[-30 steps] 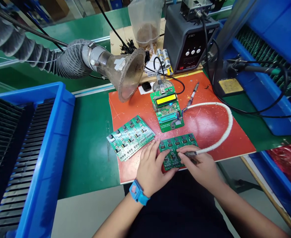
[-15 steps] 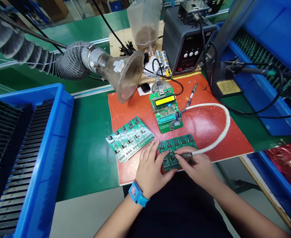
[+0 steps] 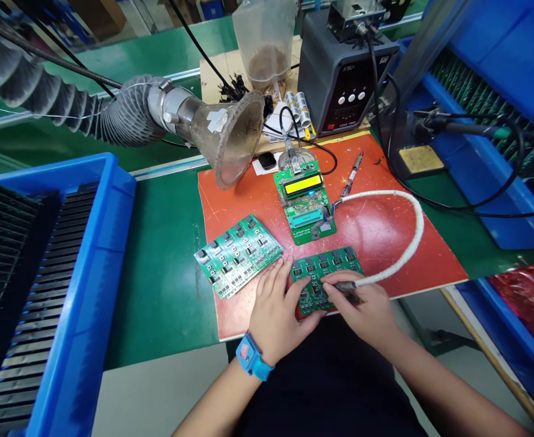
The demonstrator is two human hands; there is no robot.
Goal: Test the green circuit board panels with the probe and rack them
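Note:
My left hand point(image 3: 276, 303), a blue band on its wrist, steadies a green circuit board point(image 3: 324, 262) with thumb and index finger. The board carries a row of small two-digit displays along its far side. Pinched in my right hand point(image 3: 369, 306) is a dark probe point(image 3: 345, 284), held low over the board; its tip is hidden by my fingers. From the probe a white sleeved cable point(image 3: 420, 221) loops back to a programmer board point(image 3: 304, 203) with a lit yellow screen. Left of my hands lie further green circuit boards point(image 3: 239, 255), apparently stacked.
A red mat point(image 3: 376, 224) covers the middle of the green bench. A fume funnel point(image 3: 239, 142) hangs at its far left edge, and a soldering station point(image 3: 344, 79) stands behind. Blue bins point(image 3: 125, 188) flank the bench. A pen point(image 3: 352, 173) lies beyond the cable.
Almost nothing differs. The right hand with the probe has shifted very slightly; the left hand and the board stay in place.

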